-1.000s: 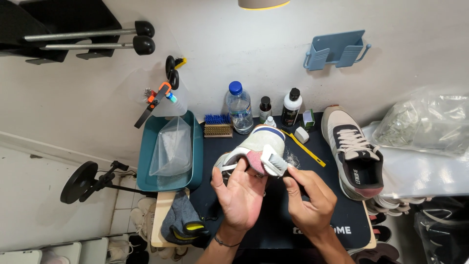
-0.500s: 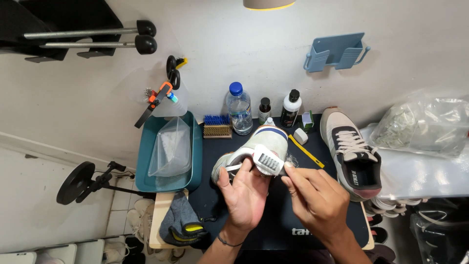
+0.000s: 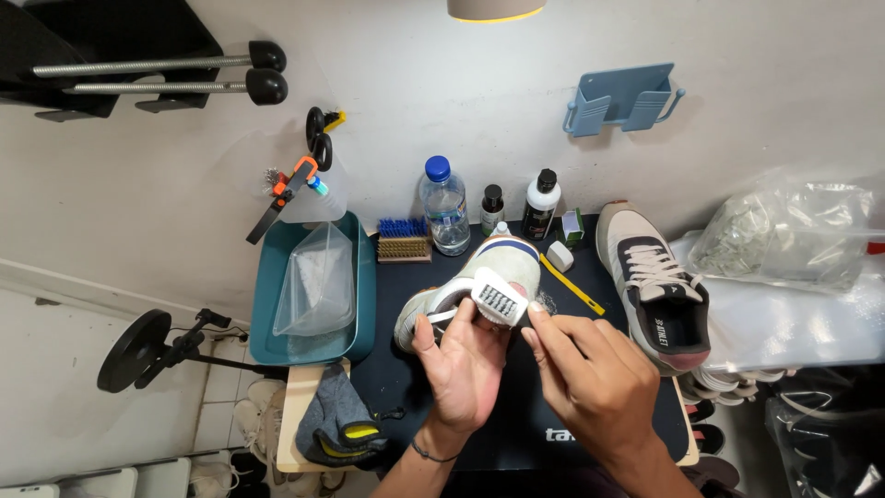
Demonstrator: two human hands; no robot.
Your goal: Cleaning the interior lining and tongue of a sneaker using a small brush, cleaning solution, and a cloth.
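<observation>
Shoe (image 3: 479, 277): pale, blue-striped, held above the dark mat (image 3: 396, 387) of the bench, gripped from below by the left hand (image 3: 466, 364). It sits a little lower and nearer the person than a second ago.

Small white brush (image 3: 499, 302): bristles up, lying against the shoe's side and steadied by the left hand's fingers.

Right hand (image 3: 590, 378): fingers pinched at the brush's edge, now closer in than before; whether it grips the brush I cannot tell.

Nearby: second shoe (image 3: 656, 286), water bottle (image 3: 444, 207), teal tray (image 3: 359, 277), yellow stick (image 3: 573, 286).
</observation>
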